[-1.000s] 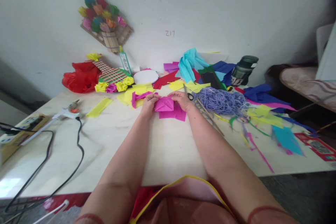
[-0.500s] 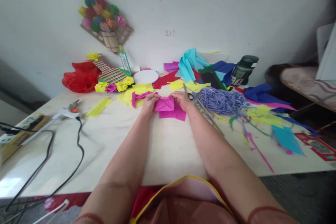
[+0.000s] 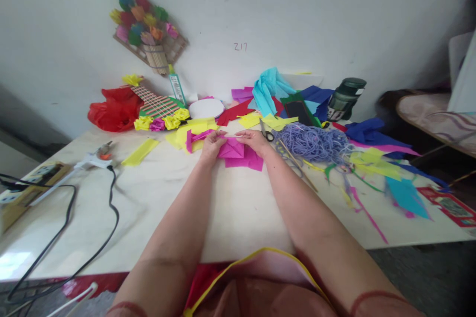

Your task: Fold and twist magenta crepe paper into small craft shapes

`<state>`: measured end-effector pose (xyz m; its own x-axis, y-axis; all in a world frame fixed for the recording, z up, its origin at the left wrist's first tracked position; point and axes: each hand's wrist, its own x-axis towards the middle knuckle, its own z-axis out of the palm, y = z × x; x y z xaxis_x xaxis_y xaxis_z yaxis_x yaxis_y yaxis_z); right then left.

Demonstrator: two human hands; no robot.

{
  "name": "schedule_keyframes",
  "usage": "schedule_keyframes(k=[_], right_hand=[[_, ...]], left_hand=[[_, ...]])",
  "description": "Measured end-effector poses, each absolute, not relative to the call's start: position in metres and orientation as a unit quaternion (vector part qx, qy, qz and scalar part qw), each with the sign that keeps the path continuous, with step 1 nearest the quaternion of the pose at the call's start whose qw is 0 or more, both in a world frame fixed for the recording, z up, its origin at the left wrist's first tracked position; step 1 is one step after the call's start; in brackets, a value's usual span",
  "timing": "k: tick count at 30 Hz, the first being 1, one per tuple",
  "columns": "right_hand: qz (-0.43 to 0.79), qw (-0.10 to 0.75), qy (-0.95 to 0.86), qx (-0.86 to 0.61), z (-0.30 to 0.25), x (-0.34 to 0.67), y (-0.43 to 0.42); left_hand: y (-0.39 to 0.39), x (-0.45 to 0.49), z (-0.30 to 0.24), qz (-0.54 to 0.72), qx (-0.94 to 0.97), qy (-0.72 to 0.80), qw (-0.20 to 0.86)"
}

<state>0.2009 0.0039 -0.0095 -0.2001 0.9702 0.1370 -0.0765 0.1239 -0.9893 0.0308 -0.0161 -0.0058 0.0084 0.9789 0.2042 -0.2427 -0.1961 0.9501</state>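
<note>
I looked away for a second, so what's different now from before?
The folded pink paper has shifted slightly left, toward the left hand. The right hand stays by its top edge; I can't tell whether its fingertips let go. The pink sheet underneath, the scissors and the purple string stayed put.

- Folded paper is sitting between the left hand and the right hand, partly overlapping a paper sheet.
- Scissors are lying just beyond the right hand.
- Tangled cord is spreading to its right, a lidded bottle standing behind.
- A hot-glue gun is lying left of the left hand; a power strip is sitting farther left.
</note>
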Motion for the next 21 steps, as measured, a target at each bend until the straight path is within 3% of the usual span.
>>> schedule_keyframes(k=[9, 21], right_hand=[[0.556, 0.459, -0.563, -0.404, -0.0074, 0.2021, -0.0010], [0.492, 0.481, -0.592, -0.420, -0.0120, 0.2034, 0.0045]], left_hand=[[-0.0177, 0.0306, -0.0050, 0.583, 0.543, 0.380, 0.471], [-0.0185, 0.0302, -0.0039, 0.564, 0.541, 0.413, 0.468]])
